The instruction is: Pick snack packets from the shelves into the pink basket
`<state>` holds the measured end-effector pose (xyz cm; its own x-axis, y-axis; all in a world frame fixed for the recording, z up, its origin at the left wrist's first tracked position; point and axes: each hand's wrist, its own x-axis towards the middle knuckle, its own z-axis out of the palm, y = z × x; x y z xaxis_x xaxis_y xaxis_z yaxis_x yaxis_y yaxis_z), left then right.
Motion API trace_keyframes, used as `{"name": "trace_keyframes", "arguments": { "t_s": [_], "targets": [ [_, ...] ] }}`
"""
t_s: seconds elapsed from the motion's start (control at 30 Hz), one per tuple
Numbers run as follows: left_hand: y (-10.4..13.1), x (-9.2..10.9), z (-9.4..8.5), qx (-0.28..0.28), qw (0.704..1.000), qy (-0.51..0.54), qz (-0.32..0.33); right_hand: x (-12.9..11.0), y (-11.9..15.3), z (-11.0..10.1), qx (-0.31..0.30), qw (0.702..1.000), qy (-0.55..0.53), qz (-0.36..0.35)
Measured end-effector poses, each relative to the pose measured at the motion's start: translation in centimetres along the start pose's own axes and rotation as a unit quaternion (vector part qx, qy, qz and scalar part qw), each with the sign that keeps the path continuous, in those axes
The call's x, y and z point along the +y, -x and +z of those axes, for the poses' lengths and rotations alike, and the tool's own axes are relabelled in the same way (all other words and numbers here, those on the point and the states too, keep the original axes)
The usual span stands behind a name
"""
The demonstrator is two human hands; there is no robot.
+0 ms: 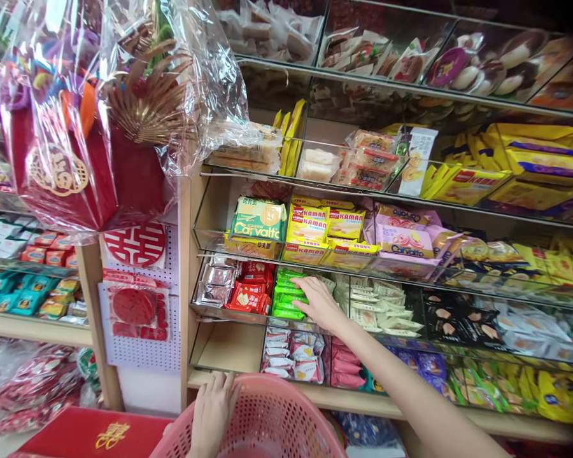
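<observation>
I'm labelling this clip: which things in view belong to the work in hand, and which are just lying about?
In the work:
pink basket, left hand on its rim
green packets, right hand at them

Just there:
red box, lower left
red packets, beside the green ones
yellow packets, one shelf up

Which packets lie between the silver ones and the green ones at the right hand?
In the head view, red packets lie between the silver packets and the green packets.
</observation>
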<state>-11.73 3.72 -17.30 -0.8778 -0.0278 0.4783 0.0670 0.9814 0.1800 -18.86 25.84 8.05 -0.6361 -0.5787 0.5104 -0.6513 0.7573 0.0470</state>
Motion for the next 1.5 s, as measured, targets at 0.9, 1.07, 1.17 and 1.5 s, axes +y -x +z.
{"name": "trace_keyframes", "arguments": {
  "t_s": [0.9, 1.07, 1.17, 1.5],
  "targets": [
    [0.3, -0.3, 0.5, 0.019, 1.000, -0.003, 0.006, 1.7, 0.0, -0.2, 0.021, 0.995, 0.057, -0.074],
    [0.3, -0.2, 0.2, 0.028, 1.000, -0.001, 0.007, 2.1, 0.4, -0.3, 0.019, 0.997, 0.055, -0.059],
    [0.3, -0.1, 0.2, 0.027, 1.000, 0.000, 0.007, 2.1, 0.4, -0.4, 0.011, 0.996, 0.056, -0.067],
    [0.3, -0.2, 0.4, 0.015, 1.000, -0.006, 0.006, 1.8, -0.1, -1.1, -0.044, 0.993, 0.087, -0.060]
  ]
}}
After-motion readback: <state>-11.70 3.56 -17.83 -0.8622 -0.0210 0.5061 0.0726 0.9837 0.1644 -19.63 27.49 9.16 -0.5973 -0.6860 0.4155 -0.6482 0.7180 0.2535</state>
